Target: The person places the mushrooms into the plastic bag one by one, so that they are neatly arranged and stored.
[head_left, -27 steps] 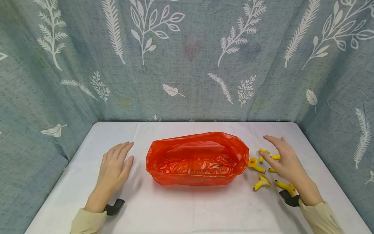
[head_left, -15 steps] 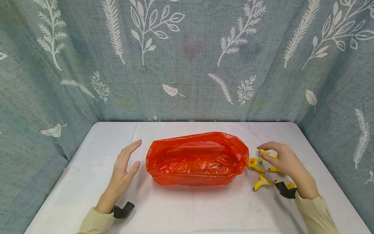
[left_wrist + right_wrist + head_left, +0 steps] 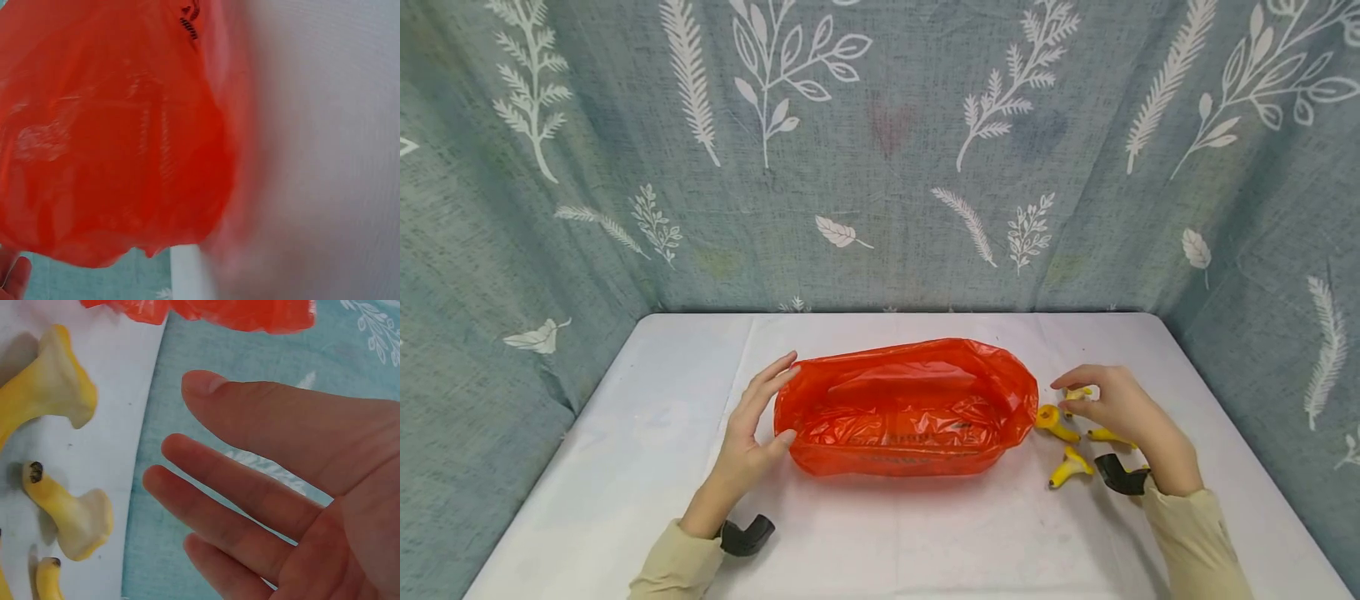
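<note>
A red plastic bag (image 3: 895,462) stands with its wide mouth facing up in the middle of the white table. At its left end is my left hand (image 3: 745,454), thumb and fingers apart, fingertips right at the rim. The bag (image 3: 112,156) fills much of the left wrist view, where only a bit of the fingers (image 3: 15,278) shows. My right hand (image 3: 1131,408) hovers over several yellow trumpet-shaped mushrooms (image 3: 1070,467) with dark tips, right of the bag. In the right wrist view, nothing lies between its thumb and fingers, and a mushroom (image 3: 78,519) lies off to the left.
A white cloth covers the table (image 3: 955,542). Grey-green curtains (image 3: 880,192) with white leaf prints hang behind it and along both sides. A black wrist-worn piece (image 3: 747,535) juts out beside the left wrist, another (image 3: 1122,475) beside the right.
My left hand has moved right, from beside the bag to its left rim. The right hand has shifted slightly left and its fingers have bent down over the mushrooms. The bag has stayed put.
</note>
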`<state>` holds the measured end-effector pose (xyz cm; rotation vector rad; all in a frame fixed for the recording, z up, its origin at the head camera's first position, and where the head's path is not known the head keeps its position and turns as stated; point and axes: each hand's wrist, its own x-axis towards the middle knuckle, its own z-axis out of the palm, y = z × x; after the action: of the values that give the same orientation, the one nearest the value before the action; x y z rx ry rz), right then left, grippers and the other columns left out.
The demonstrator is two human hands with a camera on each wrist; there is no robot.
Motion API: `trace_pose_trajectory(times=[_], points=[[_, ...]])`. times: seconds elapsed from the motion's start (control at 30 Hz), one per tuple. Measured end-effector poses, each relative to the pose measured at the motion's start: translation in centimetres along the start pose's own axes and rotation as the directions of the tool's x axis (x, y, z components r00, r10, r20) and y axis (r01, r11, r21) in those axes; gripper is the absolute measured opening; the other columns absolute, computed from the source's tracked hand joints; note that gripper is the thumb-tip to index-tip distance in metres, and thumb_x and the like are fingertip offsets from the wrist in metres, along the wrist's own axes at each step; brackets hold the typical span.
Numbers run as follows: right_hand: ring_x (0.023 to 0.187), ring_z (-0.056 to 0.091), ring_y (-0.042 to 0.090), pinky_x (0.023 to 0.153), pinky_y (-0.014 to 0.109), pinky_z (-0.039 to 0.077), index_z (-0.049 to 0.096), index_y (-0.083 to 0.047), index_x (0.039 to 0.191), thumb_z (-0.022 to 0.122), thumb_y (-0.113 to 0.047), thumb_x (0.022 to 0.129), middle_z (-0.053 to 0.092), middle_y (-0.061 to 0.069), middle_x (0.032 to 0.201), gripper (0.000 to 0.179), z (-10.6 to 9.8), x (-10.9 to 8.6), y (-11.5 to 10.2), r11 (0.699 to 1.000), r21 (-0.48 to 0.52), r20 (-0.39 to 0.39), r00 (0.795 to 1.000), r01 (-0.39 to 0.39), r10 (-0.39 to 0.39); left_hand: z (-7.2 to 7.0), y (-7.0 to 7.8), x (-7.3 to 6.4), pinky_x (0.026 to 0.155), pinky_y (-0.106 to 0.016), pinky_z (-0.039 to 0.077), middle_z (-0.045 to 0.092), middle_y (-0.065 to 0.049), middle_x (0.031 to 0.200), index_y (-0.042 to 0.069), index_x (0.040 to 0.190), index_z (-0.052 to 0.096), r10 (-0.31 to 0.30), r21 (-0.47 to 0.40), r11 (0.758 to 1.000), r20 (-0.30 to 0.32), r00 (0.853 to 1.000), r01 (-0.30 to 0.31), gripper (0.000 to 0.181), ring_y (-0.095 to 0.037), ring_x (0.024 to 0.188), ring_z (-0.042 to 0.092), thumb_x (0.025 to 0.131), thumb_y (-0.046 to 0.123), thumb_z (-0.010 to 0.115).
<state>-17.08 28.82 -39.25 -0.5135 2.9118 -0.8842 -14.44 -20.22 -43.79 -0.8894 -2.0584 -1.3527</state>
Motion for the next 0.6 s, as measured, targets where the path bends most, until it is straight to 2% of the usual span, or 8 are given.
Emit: trace_pose_trajectory(times=[0.13,0.37,0.5,0.6], points=[[0.099,0.062,0.035,0.083,0.051,0.054,0.074,-0.005,0.109,0.076,-0.007,0.085,0.071,0.013,0.108,0.024,0.4,0.1,0.3,1.000,0.012,0.036,0.999,-0.022,0.022,0.4,-0.8,-0.4,0.116,-0.036,0.025,0.041,-0.024,0.149,-0.005,0.137,0.052,0.000,-0.028,1.000,0.015,1.000,0.001,0.070,-0.037,0.138,0.038,0.092,0.048,0.064],[0.105,0.059,0.039,0.083,0.049,0.055,0.073,-0.004,0.109,0.074,-0.004,0.085,0.069,0.016,0.113,0.024,1.0,0.4,0.4,0.998,0.058,0.104,0.994,-0.038,0.032,1.2,-1.3,-1.0,0.116,-0.036,0.023,0.037,-0.023,0.152,-0.006,0.137,0.052,-0.010,-0.056,0.998,0.035,0.999,0.012,0.067,-0.039,0.141,0.034,0.092,0.042,0.066],[0.104,0.060,0.037,0.081,0.046,0.056,0.074,-0.006,0.107,0.075,-0.002,0.083,0.069,0.014,0.111,0.024,1.2,0.5,0.5,0.997,0.063,0.120,0.992,-0.042,0.034,1.5,-1.5,-1.2,0.117,-0.037,0.020,0.031,-0.022,0.156,-0.002,0.138,0.053,-0.036,-0.047,0.998,0.043,0.998,0.038,0.063,-0.039,0.142,0.030,0.090,0.038,0.068],[0.102,0.061,0.036,0.084,0.050,0.054,0.074,-0.005,0.105,0.075,0.001,0.082,0.070,0.012,0.109,0.024,1.5,0.7,0.6,0.998,0.061,0.126,0.992,-0.016,0.008,1.5,-1.5,-1.4,0.117,-0.038,0.020,0.028,-0.019,0.158,-0.001,0.137,0.053,-0.060,-0.038,0.997,0.046,0.997,0.062,0.060,-0.039,0.143,0.028,0.087,0.027,0.071]])
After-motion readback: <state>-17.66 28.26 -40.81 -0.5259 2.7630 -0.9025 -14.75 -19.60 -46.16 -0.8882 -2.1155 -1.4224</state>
